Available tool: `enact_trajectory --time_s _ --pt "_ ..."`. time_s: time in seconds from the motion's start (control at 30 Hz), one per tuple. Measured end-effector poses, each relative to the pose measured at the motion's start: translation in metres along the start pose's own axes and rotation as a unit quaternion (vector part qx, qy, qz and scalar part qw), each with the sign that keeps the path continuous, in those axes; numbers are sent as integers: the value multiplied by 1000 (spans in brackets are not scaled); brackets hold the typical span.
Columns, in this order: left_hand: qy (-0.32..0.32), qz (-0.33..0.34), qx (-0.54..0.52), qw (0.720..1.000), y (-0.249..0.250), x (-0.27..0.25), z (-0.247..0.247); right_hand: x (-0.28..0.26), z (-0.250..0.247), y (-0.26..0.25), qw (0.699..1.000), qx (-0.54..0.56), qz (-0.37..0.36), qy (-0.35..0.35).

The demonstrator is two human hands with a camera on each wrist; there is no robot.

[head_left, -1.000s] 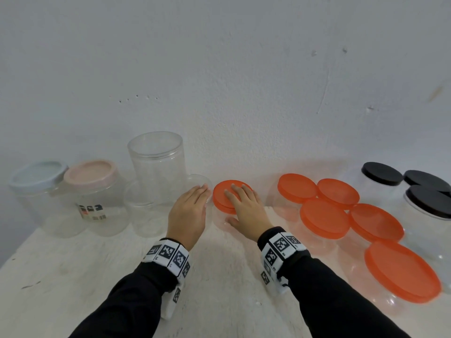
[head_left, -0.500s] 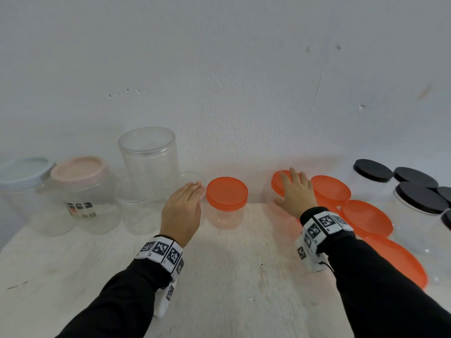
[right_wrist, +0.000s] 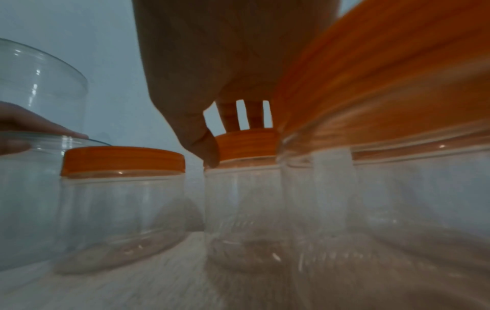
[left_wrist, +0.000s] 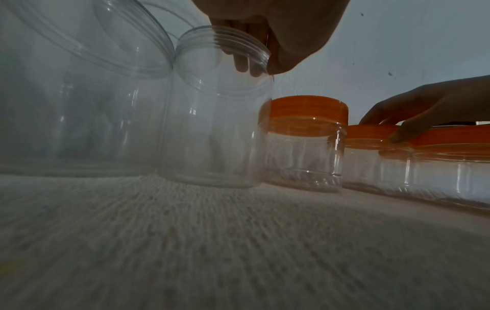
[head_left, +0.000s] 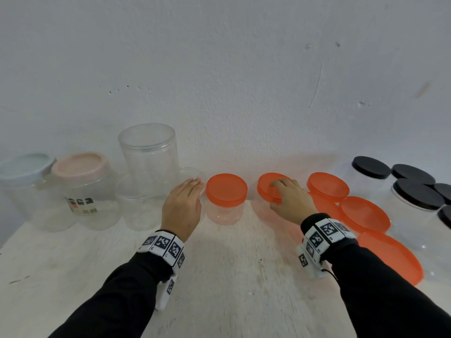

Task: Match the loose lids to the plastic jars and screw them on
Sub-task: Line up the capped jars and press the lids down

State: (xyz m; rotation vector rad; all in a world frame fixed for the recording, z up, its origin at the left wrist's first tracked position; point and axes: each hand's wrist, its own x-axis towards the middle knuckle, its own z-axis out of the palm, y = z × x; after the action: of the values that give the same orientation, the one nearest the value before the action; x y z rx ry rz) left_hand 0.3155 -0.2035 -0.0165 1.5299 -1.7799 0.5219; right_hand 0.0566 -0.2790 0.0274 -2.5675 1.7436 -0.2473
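A small clear jar with an orange lid (head_left: 226, 189) (left_wrist: 305, 109) (right_wrist: 123, 160) stands at the middle back of the table. Left of it is a lidless clear jar (head_left: 191, 173) (left_wrist: 220, 117). My left hand (head_left: 195, 185) (left_wrist: 258, 67) holds it by the rim, fingertips dipping into the mouth and thumb outside. To the right, my right hand (head_left: 275, 191) (right_wrist: 233, 142) grips the orange lid (head_left: 268, 185) (right_wrist: 246, 144) that sits on another small clear jar, thumb on the near edge, fingers over the far side.
A tall lidless jar (head_left: 148, 157), a low lidless one (head_left: 136, 203), a pink-lidded jar (head_left: 80, 167) and a blue-lidded jar (head_left: 22, 167) stand at the left. Orange-lidded jars (head_left: 364, 213) and black-lidded jars (head_left: 418, 193) crowd the right. The white table (head_left: 231, 276) meets a wall behind.
My right hand left the middle jar's lid, moved right to the neighbouring orange lid and now grips it. The left hand has stayed at the lidless jar.
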Motion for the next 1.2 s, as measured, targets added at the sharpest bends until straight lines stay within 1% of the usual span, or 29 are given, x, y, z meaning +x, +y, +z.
enact_trajectory --time_s 0.23,0.57,1.07,1.2 --pt "5 0 -8 1000 1 1 1 -10 0 -5 998 26 -53 -4" --pt "10 3 -10 1000 2 1 0 -13 0 -11 997 21 -79 -11" --pt "5 0 -16 1000 2 0 0 -10 2 -14 997 13 -75 -14" --pt "0 -2 -20 1000 2 0 -1 -14 2 -13 997 -11 -66 -39"
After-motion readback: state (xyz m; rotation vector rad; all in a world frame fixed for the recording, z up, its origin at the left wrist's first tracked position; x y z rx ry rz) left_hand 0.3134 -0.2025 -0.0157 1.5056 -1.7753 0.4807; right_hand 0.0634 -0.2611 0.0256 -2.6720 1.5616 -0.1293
